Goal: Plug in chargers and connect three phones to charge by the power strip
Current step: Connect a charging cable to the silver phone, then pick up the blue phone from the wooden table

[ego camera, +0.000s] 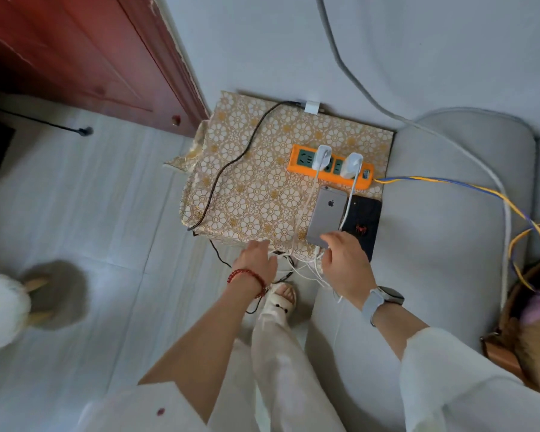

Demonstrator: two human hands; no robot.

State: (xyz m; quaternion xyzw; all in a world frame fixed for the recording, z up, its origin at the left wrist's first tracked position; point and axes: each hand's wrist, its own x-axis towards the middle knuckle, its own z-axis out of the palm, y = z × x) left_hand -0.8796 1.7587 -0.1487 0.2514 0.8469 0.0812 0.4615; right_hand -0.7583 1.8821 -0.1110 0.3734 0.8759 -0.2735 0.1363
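Observation:
An orange power strip [303, 162] lies at the back right of a small table with a floral cloth [247, 182]. Two white chargers [321, 157] [351, 165] are plugged into it, and their white cables run forward. A silver phone [326, 213] lies face down, partly on a black phone [363, 224]. My right hand [343, 260] rests at the silver phone's near end, fingers by the white cable there. My left hand [256, 257] reaches over the table's front edge with fingers spread, above loose white cables [306, 272].
A black cable [231, 165] crosses the cloth from a white wall plug [312, 106]. A grey sofa arm [443, 213] adjoins the table on the right, with a blue-yellow cord [449, 182] over it. A red wooden door [91, 51] stands at the left. A basket [518, 332] sits at the right edge.

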